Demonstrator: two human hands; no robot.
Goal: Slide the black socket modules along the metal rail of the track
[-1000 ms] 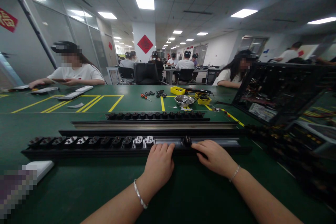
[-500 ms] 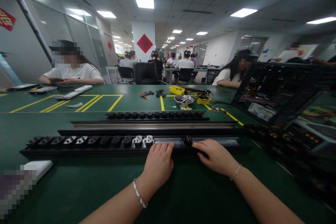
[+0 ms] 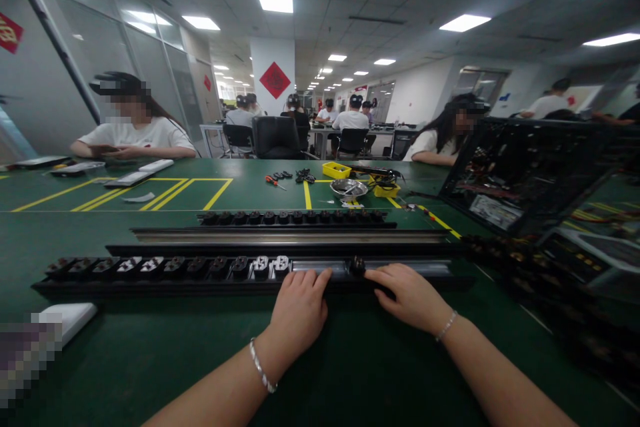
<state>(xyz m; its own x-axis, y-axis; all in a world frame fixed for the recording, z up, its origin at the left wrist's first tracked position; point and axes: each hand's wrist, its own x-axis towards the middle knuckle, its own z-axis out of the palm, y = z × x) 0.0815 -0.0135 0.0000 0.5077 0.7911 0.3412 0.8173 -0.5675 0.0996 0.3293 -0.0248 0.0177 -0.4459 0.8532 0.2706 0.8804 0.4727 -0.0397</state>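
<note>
A long black rail (image 3: 165,289) lies across the green table in front of me. Its left part is filled with a row of black socket modules (image 3: 198,265), plus several white ones (image 3: 281,265). My left hand (image 3: 300,303) rests on the rail's front edge just right of the white modules, fingers stretched out and holding nothing. One single black module (image 3: 357,265) sits in the bare right part of the channel. Against its right side lies the index fingertip of my right hand (image 3: 413,293), whose thumb is apart and whose fingers are not wrapped round it.
Behind stand an empty rail (image 3: 295,236) and another filled rail (image 3: 295,217). Further back are a steel bowl (image 3: 349,189), a yellow bin (image 3: 336,170) and a screwdriver (image 3: 275,181). An open computer case (image 3: 525,173) stands right. Co-workers sit across the table.
The view has shifted slightly. Both hands keep nearly the same place on the rail, and the single black module has not visibly moved along the channel.
</note>
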